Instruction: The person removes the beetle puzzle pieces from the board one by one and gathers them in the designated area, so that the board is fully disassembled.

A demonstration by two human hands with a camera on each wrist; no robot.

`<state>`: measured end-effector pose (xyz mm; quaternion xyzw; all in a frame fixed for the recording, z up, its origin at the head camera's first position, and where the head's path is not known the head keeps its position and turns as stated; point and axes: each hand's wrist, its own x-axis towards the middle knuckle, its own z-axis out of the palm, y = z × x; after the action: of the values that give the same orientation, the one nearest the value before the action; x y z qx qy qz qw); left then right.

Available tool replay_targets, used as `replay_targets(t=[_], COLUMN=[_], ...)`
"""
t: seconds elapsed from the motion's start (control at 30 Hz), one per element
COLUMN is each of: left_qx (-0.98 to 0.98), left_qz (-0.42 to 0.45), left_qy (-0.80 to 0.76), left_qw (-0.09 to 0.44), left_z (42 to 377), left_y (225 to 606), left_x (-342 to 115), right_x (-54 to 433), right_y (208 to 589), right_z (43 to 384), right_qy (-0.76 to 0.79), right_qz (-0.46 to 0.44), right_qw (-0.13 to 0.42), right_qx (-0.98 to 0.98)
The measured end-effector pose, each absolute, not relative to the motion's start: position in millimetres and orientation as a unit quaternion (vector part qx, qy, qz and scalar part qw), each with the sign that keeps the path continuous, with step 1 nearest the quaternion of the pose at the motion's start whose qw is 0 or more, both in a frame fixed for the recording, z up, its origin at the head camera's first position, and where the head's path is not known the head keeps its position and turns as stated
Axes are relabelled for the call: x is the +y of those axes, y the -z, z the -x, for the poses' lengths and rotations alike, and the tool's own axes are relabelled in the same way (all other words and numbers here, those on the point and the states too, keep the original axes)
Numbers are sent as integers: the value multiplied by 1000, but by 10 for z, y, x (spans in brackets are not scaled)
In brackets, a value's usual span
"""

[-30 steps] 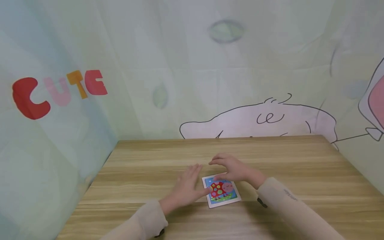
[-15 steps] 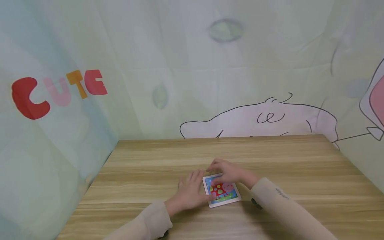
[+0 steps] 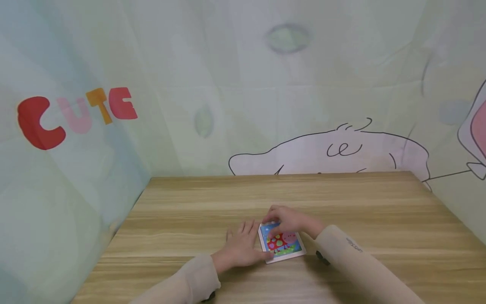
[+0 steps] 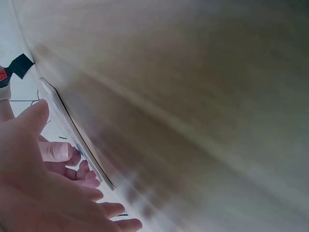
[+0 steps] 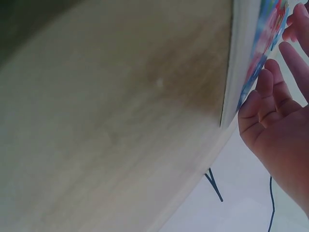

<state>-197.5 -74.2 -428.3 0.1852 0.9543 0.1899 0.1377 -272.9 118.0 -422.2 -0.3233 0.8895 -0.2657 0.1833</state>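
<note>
A square picture board (image 3: pixel 291 249) with a white border lies on the wooden table; it shows a pink pig-like figure with a red spotted body. To its left is my left hand (image 3: pixel 241 250), palm down, fingers spread forward and thumb at the board's near left corner. From the right, my right hand (image 3: pixel 287 220) reaches over the board's far part, with bent fingers at the far left corner and the thumb over the picture. In the right wrist view, the fingertips (image 5: pixel 250 102) are right at the picture's surface, and a gap separates them from the thumb.
The wooden table (image 3: pixel 190 202) runs back to a pale printed cloth (image 3: pixel 243 105) hanging behind it. At the left, the cloth bears the word CUTE in coloured letters. Light sleeves cover both forearms.
My left hand has shifted a little right and nearer, its thumb coming to the near left corner. My right hand has come down and left, its fingers bending more. The board has barely moved.
</note>
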Motion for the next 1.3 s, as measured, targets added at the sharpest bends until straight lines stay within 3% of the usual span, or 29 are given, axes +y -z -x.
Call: replay_targets(t=[1.3], left_qx=[957], left_qz=[-208], left_qy=[-123], left_qw=[163], left_z=[2059], left_y=[4235], left_x=[-740], right_x=[1087], right_y=[4231], right_z=[2668], right_qy=[295], right_qz=[254], right_qw=[177], right_qx=[904])
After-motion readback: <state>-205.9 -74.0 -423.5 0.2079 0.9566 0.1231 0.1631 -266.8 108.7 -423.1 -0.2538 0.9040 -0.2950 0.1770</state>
